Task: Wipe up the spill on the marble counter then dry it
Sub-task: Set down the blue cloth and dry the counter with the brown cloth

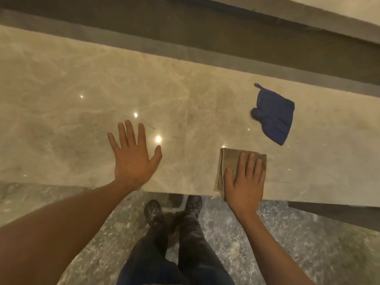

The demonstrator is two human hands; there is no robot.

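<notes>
Polished, veined beige marble counter (61,83), glossy with point reflections. My right hand (244,182) lies flat, fingers straight, pressing a folded tan cloth (230,159), soft and rectangular, at the counter's near edge; its fringe overhangs slightly. My left hand (133,157) rests splayed and released on bare marble. A crumpled blue cloth (275,116) with a hanging loop lies beyond the tan one, apart from my fingers.

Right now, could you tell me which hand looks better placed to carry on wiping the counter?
The right hand, probably: its straight fingers already press flat on the folded tan cloth at the marble counter's near edge. The left hand lies spread on bare marble, holding nothing.
</notes>
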